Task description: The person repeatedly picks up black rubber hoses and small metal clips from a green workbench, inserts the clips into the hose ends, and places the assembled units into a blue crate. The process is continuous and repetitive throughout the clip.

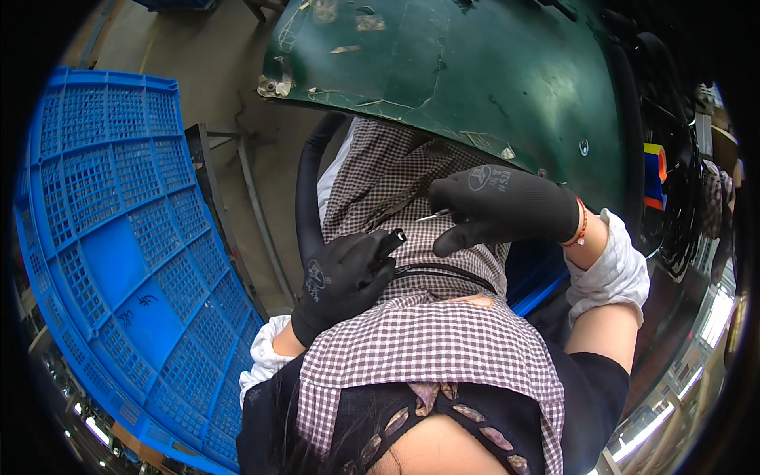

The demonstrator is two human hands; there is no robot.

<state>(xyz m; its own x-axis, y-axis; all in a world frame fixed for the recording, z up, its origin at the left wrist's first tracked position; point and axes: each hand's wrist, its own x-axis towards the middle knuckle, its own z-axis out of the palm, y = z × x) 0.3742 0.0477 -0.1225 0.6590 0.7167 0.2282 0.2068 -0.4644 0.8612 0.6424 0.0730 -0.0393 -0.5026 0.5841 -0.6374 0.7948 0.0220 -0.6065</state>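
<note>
My left hand (344,281), in a black glove, is closed around a small black tube-like piece (393,239) with a pale glint at its end. In front of my lap, my right hand (507,207), also gloved in black, pinches a thin metal-looking sliver (431,216). That sliver points toward the black piece without touching it. What the sliver belongs to is hidden by my fingers. A curved black bar (310,170) runs up from behind my left hand toward the table; I cannot tell whether it joins the held piece.
A worn green tabletop (475,71) with scraps of tape lies ahead. At the left stands a large blue plastic crate (119,237), beside a metal frame (249,190). My checked apron (427,336) covers my lap. Black items and an orange-and-blue roll (655,176) are at the right.
</note>
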